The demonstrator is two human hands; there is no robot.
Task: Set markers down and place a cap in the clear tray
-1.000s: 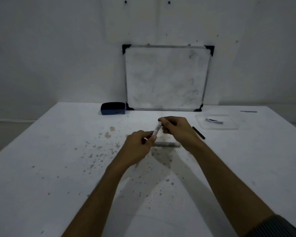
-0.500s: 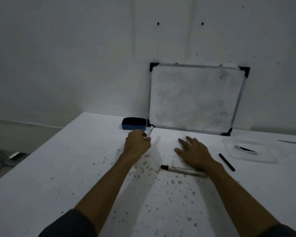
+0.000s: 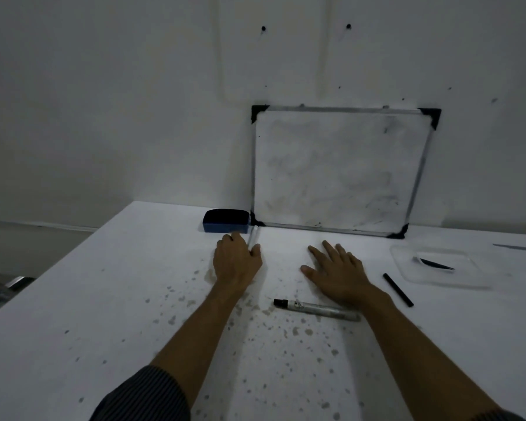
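The uncapped marker (image 3: 316,308) lies beside the flat, open right hand (image 3: 336,273) and could smear ink if nudged; farther off, the left hand (image 3: 237,261) pinches a slim white tube (image 3: 252,238) that might roll toward the eraser (image 3: 226,220)

Eraser (image 3: 226,220) left of whiteboard (image 3: 337,171)

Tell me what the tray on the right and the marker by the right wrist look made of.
The tray looks like clear plastic: the table shows through its glossy walls. The marker seems to have a silvery barrel, plastic or metal, with a printed label and a black end; the dim light leaves it open.
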